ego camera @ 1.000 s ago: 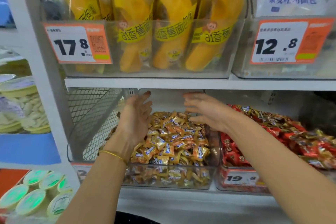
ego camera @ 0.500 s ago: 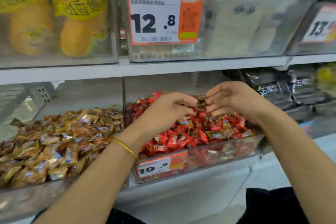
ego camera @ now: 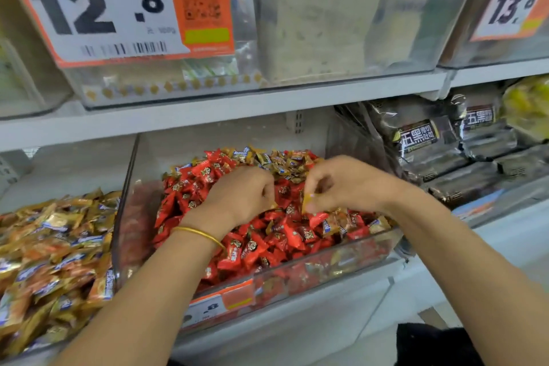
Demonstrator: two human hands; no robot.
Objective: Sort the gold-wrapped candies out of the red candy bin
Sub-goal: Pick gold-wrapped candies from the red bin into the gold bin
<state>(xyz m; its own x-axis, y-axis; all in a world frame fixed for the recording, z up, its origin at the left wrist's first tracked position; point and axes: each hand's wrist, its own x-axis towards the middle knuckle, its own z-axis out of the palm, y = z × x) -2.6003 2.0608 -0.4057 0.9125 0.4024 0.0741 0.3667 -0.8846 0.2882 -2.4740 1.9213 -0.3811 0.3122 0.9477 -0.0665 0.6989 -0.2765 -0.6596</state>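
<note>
Seen from the head camera, the person's right hand [ego camera: 350, 184] is pinching one gold-wrapped candy [ego camera: 307, 203] between thumb and fingers. It is holding the candy just above the red-wrapped candies [ego camera: 267, 244] heaped in the clear plastic bin [ego camera: 127, 217] on the white shelf [ego camera: 312, 315]. The left hand [ego camera: 237, 196], wearing a thin gold bangle [ego camera: 199, 233], is curling its fingers down into the same heap; whether they are grasping anything cannot be told. The sorting is looking far from finished. A cluster of gold-wrapped strays [ego camera: 285, 163] is lying at the back of the bin, and a few more gold pieces [ego camera: 377, 224] are showing near its front right corner. The neighbouring clear bin of gold-wrapped candies [ego camera: 53, 246], just to the left, is probably where they are going.
</note>
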